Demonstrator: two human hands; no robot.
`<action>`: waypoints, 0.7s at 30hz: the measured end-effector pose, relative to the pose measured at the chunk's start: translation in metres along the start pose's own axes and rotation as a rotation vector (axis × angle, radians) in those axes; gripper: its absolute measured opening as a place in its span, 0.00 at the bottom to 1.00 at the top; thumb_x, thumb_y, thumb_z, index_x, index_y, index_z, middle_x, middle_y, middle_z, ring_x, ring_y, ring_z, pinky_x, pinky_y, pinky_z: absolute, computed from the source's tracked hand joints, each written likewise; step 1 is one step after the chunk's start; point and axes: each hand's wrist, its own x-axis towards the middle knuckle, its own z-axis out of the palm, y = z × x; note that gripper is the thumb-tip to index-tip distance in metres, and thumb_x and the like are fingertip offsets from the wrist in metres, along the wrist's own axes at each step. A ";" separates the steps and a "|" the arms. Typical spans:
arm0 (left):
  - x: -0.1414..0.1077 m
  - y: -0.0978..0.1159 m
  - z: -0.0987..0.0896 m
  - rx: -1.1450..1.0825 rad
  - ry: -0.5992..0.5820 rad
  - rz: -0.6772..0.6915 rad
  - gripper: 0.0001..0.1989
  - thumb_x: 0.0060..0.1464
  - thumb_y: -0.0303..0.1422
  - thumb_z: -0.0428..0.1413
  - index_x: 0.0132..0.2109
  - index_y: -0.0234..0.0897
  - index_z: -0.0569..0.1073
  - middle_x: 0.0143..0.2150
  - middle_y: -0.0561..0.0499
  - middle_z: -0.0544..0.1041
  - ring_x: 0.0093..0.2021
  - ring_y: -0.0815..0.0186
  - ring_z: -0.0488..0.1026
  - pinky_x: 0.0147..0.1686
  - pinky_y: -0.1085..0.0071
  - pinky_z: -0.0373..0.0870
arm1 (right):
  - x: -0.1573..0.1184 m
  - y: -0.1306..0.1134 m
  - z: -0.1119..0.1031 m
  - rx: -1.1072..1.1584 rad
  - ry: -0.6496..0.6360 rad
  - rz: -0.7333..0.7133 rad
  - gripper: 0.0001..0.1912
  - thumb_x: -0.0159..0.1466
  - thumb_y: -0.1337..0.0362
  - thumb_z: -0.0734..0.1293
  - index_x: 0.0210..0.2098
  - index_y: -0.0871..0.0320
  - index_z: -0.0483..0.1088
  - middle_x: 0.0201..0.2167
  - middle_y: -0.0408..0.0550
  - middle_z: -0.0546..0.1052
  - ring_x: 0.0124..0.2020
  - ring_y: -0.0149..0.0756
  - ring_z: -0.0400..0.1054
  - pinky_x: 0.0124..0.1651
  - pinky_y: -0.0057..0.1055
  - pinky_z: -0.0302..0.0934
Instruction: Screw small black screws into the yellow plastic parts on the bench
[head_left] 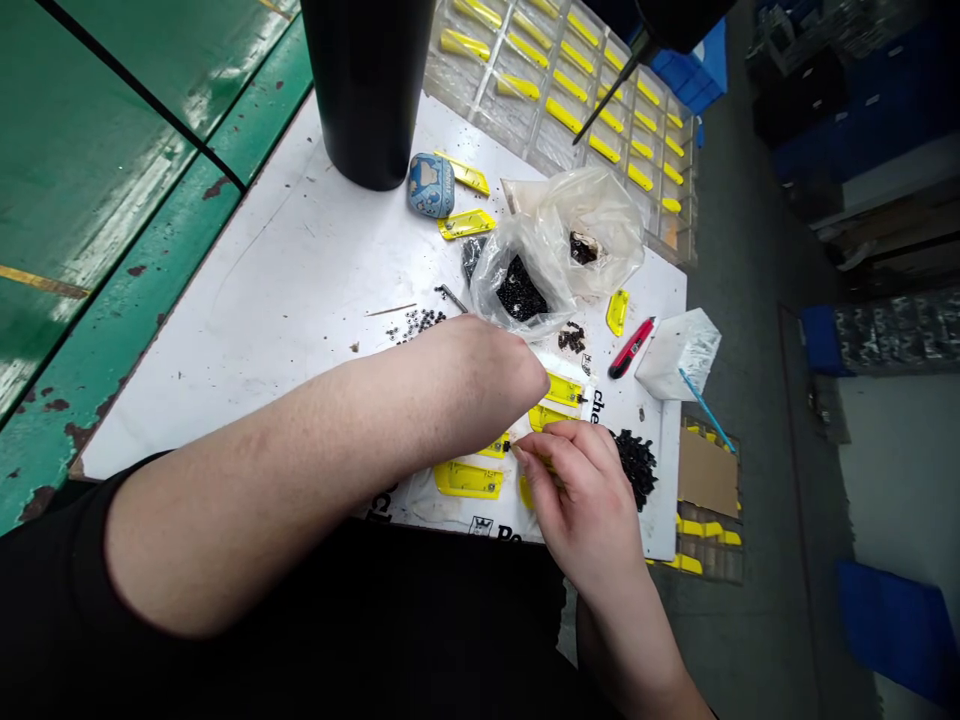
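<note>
My left hand [504, 372] is bent at the wrist over the yellow plastic pieces, and its fingers are hidden under it. My right hand [589, 490] is closed in a pinch, its thumb and fingertips at a small black part [507, 444] at the end of a yellow piece [495, 447]. Another yellow piece [469, 481] lies flat below my left wrist. Above my right hand are more yellow pieces, one [564, 388] with a black part at its end. A pile of small black parts [634, 468] lies right of my right hand.
Clear plastic bags [525, 275] of small black parts stand mid-table. Near them are tiny metal bits [417, 324], a red utility knife [632, 347] and a white container [681, 352]. A black cylinder [371, 90], a blue case [431, 186] and a divided tray [540, 125] are farther back. A screwdriver tip [611, 92] hangs above.
</note>
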 end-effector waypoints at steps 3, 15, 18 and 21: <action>0.000 0.000 -0.002 0.004 -0.015 -0.006 0.11 0.63 0.30 0.64 0.52 0.36 0.83 0.48 0.40 0.85 0.48 0.51 0.80 0.41 0.62 0.67 | -0.001 0.002 -0.001 -0.008 -0.007 -0.014 0.06 0.79 0.71 0.67 0.51 0.55 0.74 0.47 0.49 0.74 0.50 0.44 0.68 0.55 0.45 0.65; -0.001 0.001 -0.001 0.001 -0.024 0.011 0.12 0.63 0.28 0.62 0.53 0.37 0.83 0.47 0.41 0.84 0.48 0.51 0.81 0.42 0.61 0.69 | 0.001 -0.001 -0.005 -0.148 -0.021 -0.082 0.06 0.78 0.72 0.68 0.52 0.56 0.74 0.48 0.50 0.75 0.50 0.46 0.67 0.52 0.47 0.61; 0.000 0.001 -0.002 -0.009 -0.019 0.010 0.14 0.61 0.27 0.63 0.53 0.37 0.83 0.48 0.40 0.85 0.47 0.50 0.80 0.42 0.60 0.70 | 0.003 -0.004 -0.009 -0.171 -0.067 -0.092 0.07 0.78 0.71 0.68 0.52 0.56 0.74 0.48 0.49 0.76 0.50 0.47 0.67 0.52 0.48 0.59; 0.000 0.001 -0.003 -0.024 -0.016 0.005 0.14 0.60 0.27 0.64 0.53 0.37 0.84 0.48 0.41 0.85 0.46 0.51 0.80 0.41 0.61 0.68 | 0.006 -0.008 -0.012 -0.185 -0.103 -0.090 0.06 0.78 0.71 0.67 0.51 0.55 0.75 0.47 0.49 0.77 0.48 0.47 0.66 0.50 0.47 0.58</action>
